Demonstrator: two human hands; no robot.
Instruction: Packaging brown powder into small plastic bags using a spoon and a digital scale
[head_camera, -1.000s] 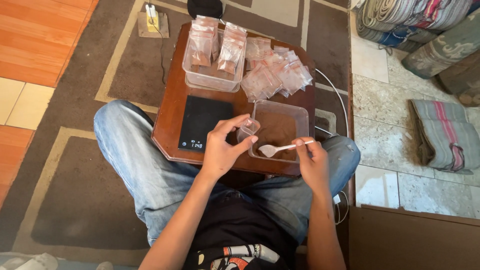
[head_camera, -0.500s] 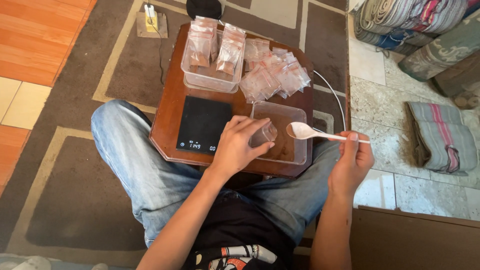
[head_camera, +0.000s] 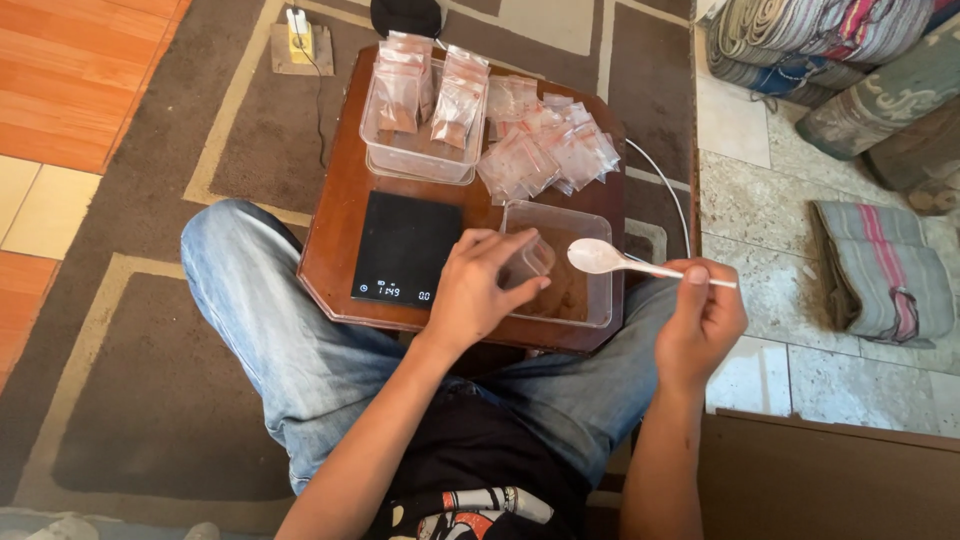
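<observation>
My left hand (head_camera: 478, 290) grips a small clear plastic bag (head_camera: 528, 262) over the near clear tray (head_camera: 585, 310), just right of a black digital scale (head_camera: 405, 248). My right hand (head_camera: 700, 322) pinches the handle of a white plastic spoon (head_camera: 610, 260); its bowl points left, close to the bag's mouth. Both rest above a small brown wooden table (head_camera: 340, 230) set between my knees. The tray holds a thin layer of brown powder.
A second clear tray (head_camera: 385, 160) with filled powder bags stands at the table's back, next to a heap of small sealed bags (head_camera: 550, 150). A white cable (head_camera: 668, 190) runs off the right side. Folded cloths (head_camera: 880, 270) lie on the tiled floor to the right.
The spoon left the tray and swung right and up with my right hand. My left hand shifted the bag slightly right, over the tray.
</observation>
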